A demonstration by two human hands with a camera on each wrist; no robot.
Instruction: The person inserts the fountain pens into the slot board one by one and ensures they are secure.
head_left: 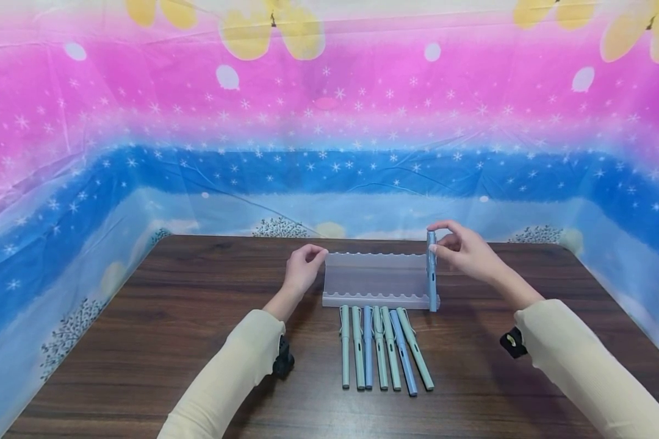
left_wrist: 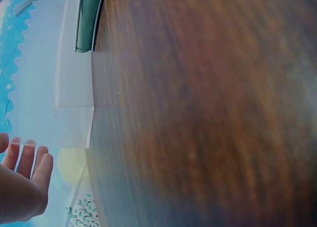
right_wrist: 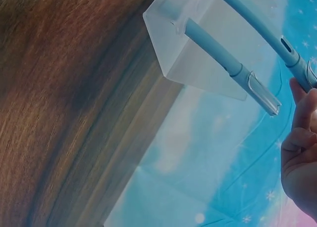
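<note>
A translucent pen rack (head_left: 376, 274) with scalloped edges stands on the table. My left hand (head_left: 303, 267) pinches its upper left corner between thumb and forefinger; in the left wrist view the hand (left_wrist: 27, 182) is beside the rack's end wall (left_wrist: 74, 125). At the rack's right end my right hand (head_left: 467, 251) holds a light blue pen (head_left: 432, 280) upright by its capped top. The right wrist view shows this held pen (right_wrist: 257, 26) and a second pen (right_wrist: 213, 48) slanting across the rack's end, its clip uppermost.
Several capped green pens (head_left: 345, 353) and blue pens (head_left: 403, 356) lie side by side in front of the rack on the dark wooden table (head_left: 198, 292). A printed cloth (head_left: 329, 171) hangs around the table's back and sides.
</note>
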